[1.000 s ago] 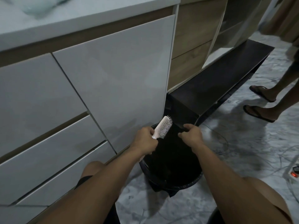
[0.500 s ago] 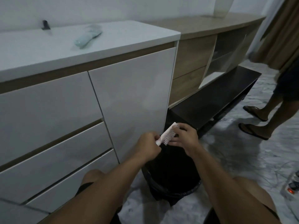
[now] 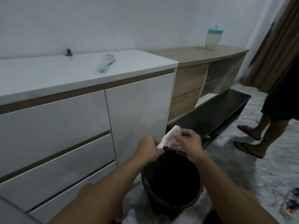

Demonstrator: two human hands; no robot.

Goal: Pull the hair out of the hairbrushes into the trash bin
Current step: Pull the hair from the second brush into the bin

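Left hand (image 3: 149, 148) grips handle of the white hairbrush (image 3: 169, 137), fingers curled tight round it. Right hand (image 3: 188, 143) has fingers bent onto the bristle face, pinching at the bristles; whether hair is caught between them is too blurred to tell. Brush tilts up to the right, held just above the black trash bin (image 3: 171, 202), which stands on a grey marbled floor (image 3: 242, 167) against a white cabinet (image 3: 64, 126). White countertop (image 3: 40, 75) carries a pale green hairbrush (image 3: 106, 63) and a small dark object (image 3: 68, 52) by the wall. Wood sideboard (image 3: 191, 81) to the right holds a teal-lidded jar (image 3: 213, 37). Dark low bench (image 3: 215, 109) below it. Brown curtain (image 3: 278, 46) far right; another person's legs (image 3: 267, 126) in sandals near it. Power strip (image 3: 291, 202) on floor at right edge.
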